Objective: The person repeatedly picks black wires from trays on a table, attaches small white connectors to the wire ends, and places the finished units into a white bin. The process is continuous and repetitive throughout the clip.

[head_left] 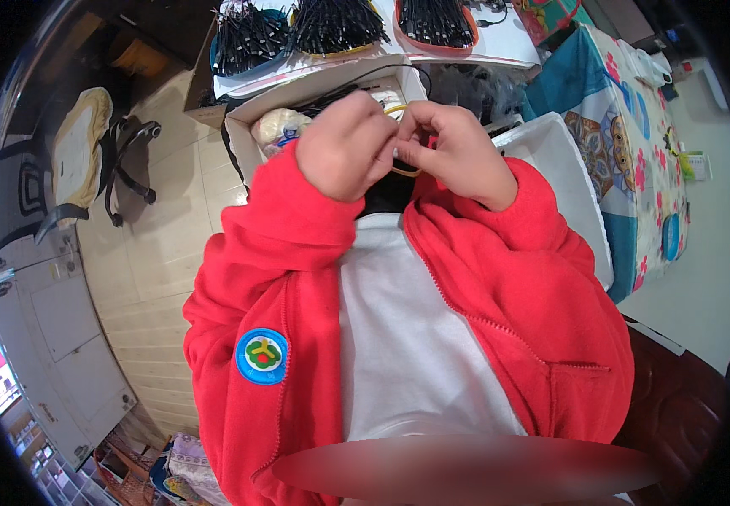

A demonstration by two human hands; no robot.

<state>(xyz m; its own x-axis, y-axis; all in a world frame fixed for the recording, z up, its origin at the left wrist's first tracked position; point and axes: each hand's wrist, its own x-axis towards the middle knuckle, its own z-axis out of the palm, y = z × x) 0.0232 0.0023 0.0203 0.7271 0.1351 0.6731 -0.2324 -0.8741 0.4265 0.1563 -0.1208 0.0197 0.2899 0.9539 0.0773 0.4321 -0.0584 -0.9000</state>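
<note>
My left hand [348, 148] and my right hand [456, 152] meet in front of my chest, above an open white box. Both have curled fingers with the tips pinched together. Whatever lies between them is hidden or too small to make out. A thin yellow ring-like edge [395, 110] shows just behind the fingertips; I cannot tell whether it is held or lies below. Inside the white box [242, 145], a pale bundle in clear plastic [279, 126] rests beside my left hand. Dark cables lie partly hidden behind that hand.
Beyond the box, a white table [339, 69] bears blue, yellow and red trays [476, 34] heaped with black cables. A white foam box [580, 185] stands at right, near a flowered tablecloth [647, 160]. To the left are an office chair [82, 160] and grey cabinets [61, 312].
</note>
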